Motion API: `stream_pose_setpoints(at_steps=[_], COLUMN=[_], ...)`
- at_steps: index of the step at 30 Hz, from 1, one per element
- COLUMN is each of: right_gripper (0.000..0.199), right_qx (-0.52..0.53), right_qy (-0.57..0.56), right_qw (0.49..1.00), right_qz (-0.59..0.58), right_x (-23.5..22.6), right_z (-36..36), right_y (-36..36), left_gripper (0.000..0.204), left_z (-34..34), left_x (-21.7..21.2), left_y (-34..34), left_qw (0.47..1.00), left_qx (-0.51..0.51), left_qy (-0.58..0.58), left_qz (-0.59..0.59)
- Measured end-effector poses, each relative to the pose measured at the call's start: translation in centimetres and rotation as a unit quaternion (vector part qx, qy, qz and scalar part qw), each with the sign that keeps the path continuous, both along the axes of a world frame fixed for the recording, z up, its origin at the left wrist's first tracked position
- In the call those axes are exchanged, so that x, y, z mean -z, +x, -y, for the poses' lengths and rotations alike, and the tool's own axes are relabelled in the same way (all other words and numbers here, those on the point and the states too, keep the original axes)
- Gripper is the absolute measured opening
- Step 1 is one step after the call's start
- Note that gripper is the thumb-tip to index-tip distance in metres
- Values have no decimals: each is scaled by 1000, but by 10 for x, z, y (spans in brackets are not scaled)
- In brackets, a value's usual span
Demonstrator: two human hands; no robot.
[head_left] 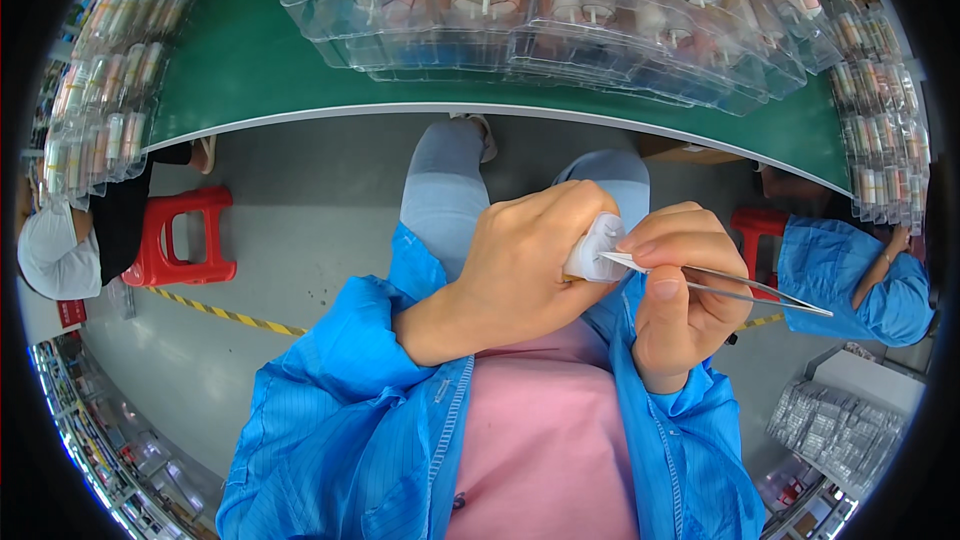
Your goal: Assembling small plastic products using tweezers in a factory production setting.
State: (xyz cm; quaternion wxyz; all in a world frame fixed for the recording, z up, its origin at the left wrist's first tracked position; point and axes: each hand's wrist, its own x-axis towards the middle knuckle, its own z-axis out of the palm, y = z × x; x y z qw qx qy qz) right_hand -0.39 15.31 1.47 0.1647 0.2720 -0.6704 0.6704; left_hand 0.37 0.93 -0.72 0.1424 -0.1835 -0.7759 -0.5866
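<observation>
Over my lap, my left hand (pixel 525 245) is closed around a small white piece with a smooth, rounded face (pixel 592 262); most of it is hidden in the fist. A pair of metal tweezers (pixel 775 300) is pinched between the thumb and fingers of my right hand (pixel 690 275). One end of the tweezers lies against or just over the white piece; contact cannot be made out. Their other end sticks out to the right, past my fingers.
Ahead, a green-topped table (pixel 240 70) carries stacked clear plastic trays (pixel 620 70) of pink and white parts. More filled trays (pixel 100 110) stand at both ends. Red stools (pixel 200 235) and seated co-workers (pixel 840 275) are at either side. A box of clear packs (pixel 830 430) is at lower right.
</observation>
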Motion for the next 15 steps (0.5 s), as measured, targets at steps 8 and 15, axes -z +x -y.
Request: stream_pose_setpoints(at_steps=[8, 15], right_gripper=[13, 13], right_qx=[14, 9], right_qy=[71, 89], right_qw=[997, 996], right_qz=[-33, -21], right_x=[-5, -10], right_z=[0, -2], right_y=[-2, 0], left_gripper=[25, 26], left_z=[3, 3], left_x=[1, 1], left_y=[-1, -2], left_qw=[999, 993], left_qx=[-15, -36], left_qy=[-34, -88], left_qz=[-25, -72])
